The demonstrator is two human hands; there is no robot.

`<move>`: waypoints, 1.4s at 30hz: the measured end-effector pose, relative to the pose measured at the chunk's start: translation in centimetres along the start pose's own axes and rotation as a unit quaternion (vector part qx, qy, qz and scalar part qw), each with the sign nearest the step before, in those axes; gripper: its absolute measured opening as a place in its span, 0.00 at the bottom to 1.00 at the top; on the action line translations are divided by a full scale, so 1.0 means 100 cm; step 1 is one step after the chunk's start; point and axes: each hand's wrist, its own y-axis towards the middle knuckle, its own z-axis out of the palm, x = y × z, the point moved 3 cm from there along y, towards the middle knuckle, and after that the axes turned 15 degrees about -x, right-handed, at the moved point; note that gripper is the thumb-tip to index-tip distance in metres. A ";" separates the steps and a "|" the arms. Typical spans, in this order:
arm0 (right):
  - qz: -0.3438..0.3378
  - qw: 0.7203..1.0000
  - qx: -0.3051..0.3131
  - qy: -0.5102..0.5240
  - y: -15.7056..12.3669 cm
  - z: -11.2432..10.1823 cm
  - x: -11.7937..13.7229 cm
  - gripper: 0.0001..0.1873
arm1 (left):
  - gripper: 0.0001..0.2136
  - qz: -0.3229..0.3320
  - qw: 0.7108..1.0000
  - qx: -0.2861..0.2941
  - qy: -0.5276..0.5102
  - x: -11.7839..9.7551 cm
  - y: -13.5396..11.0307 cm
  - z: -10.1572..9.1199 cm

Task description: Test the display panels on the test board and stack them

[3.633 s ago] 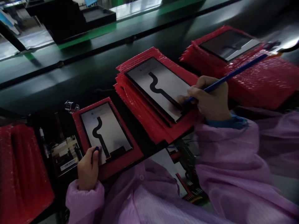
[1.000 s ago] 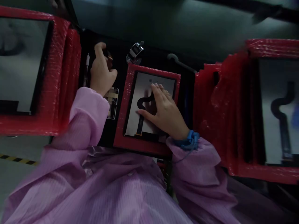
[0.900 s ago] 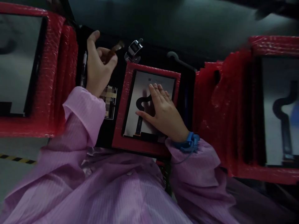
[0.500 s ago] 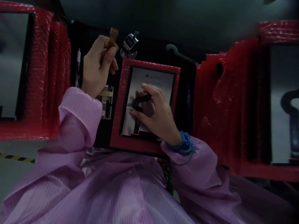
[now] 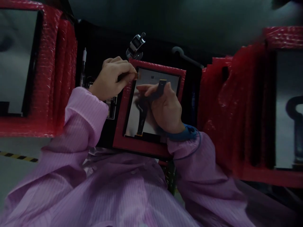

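Note:
A display panel with a grey-white reflective face lies on a red padded sheet in front of me. From its near edge a black flex cable curves up, and my right hand holds it near its gold-tipped end between thumb and fingers. My left hand is over the panel's far left corner. It pinches a small orange-brown flex cable, mostly covered by the fingers. The two cable ends are apart.
A chrome tally counter stands behind the panel. Stacks of red bubble wrap with panels flank me, a left stack and a right stack. A pen lies left, a grey hook-shaped object at the back.
My left hand has moved right and turned downward, bringing the brown flex cable over the panel's corner. My right hand has turned its palm up, lifting the black cable's end.

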 end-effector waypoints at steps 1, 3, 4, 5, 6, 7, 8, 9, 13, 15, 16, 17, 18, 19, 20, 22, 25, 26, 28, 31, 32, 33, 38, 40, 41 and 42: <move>-0.016 1.000 0.007 0.004 0.002 0.001 0.003 0.33 | 0.07 -0.001 1.000 0.013 0.012 -0.002 0.000 0.000; -0.037 0.998 0.039 -0.013 0.006 0.001 0.007 0.28 | 0.08 -0.004 0.999 0.036 0.030 -0.005 -0.001 0.001; -0.048 0.996 0.058 -0.039 0.008 0.001 0.009 0.27 | 0.08 -0.003 0.998 0.046 0.037 -0.006 -0.001 0.002; -0.065 0.992 0.072 -0.077 0.009 -0.001 0.010 0.26 | 0.08 0.000 0.997 0.056 0.043 -0.006 -0.001 0.003; -0.088 0.985 0.080 -0.121 0.011 -0.002 0.011 0.26 | 0.08 0.004 0.997 0.064 0.049 -0.007 -0.002 0.003; -0.116 0.976 0.081 -0.165 0.012 -0.004 0.011 0.27 | 0.08 0.007 0.996 0.072 0.054 -0.007 -0.002 0.004; -0.145 0.965 0.078 -0.202 0.012 -0.005 0.011 0.27 | 0.08 0.009 0.995 0.079 0.058 -0.007 -0.003 0.004; -0.174 0.956 0.071 -0.227 0.012 -0.006 0.011 0.27 | 0.08 0.012 0.994 0.086 0.062 -0.008 -0.003 0.004; -0.229 0.936 0.056 -0.262 0.009 -0.005 0.007 0.29 | 0.09 0.021 0.992 0.105 0.066 -0.011 -0.005 0.005; -0.224 0.933 0.057 -0.275 0.007 -0.003 0.006 0.31 | 0.09 0.022 0.991 0.113 0.067 -0.012 -0.006 0.005; -0.217 0.933 0.059 -0.280 0.006 -0.003 0.006 0.32 | 0.08 0.020 0.990 0.120 0.065 -0.012 -0.007 0.006; -0.210 0.934 0.062 -0.282 0.005 -0.002 0.006 0.33 | 0.08 0.017 0.990 0.127 0.062 -0.012 -0.008 0.006; -0.204 0.935 0.066 -0.281 0.004 -0.002 0.007 0.33 | 0.08 0.013 0.989 0.134 0.057 -0.012 -0.008 0.006; -0.200 0.936 0.068 -0.281 0.003 -0.002 0.008 0.33 | 0.08 0.009 0.989 0.140 0.051 -0.012 -0.009 0.006; -0.195 0.937 0.070 -0.281 0.002 -0.002 0.009 0.33 | 0.08 0.006 0.988 0.145 0.043 -0.012 -0.009 0.006; -0.191 0.936 0.072 -0.286 0.002 -0.003 0.010 0.30 | 0.09 -0.002 0.988 0.150 0.028 -0.013 -0.010 0.006; -0.195 0.935 0.073 -0.288 0.002 -0.003 0.011 0.26 | 0.09 -0.012 0.988 0.154 0.015 -0.014 -0.010 0.005; -0.195 0.935 0.073 -0.288 0.002 -0.002 0.011 0.25 | 0.09 -0.013 0.988 0.156 0.012 -0.015 -0.010 0.005; -0.196 0.934 0.067 -0.293 0.001 -0.002 0.011 0.24 | 0.10 -0.014 0.986 0.163 0.012 -0.016 -0.011 0.006; -0.199 0.929 0.054 -0.308 0.001 -0.001 0.009 0.25 | 0.10 -0.011 0.985 0.169 0.019 -0.017 -0.011 0.006; -0.202 0.927 0.051 -0.311 0.001 -0.001 0.009 0.25 | 0.10 -0.012 0.985 0.169 0.020 -0.017 -0.011 0.006; -0.205 0.926 0.049 -0.312 0.001 -0.001 0.008 0.25 | 0.10 -0.013 0.986 0.167 0.017 -0.017 -0.011 0.006; -0.205 0.923 0.046 -0.322 0.001 0.000 0.005 0.26 | 0.10 -0.048 0.988 0.147 -0.019 -0.016 -0.010 0.007; -0.202 0.922 0.048 -0.326 0.001 0.000 0.005 0.26 | 0.10 -0.064 0.988 0.136 -0.031 -0.016 -0.009 0.006; -0.201 0.922 0.049 -0.327 0.001 0.000 0.005 0.25 | 0.09 -0.063 0.988 0.135 -0.031 -0.016 -0.009 0.006; -0.201 0.922 0.051 -0.326 0.001 0.000 0.005 0.24 | 0.09 -0.057 0.989 0.137 -0.027 -0.017 -0.009 0.006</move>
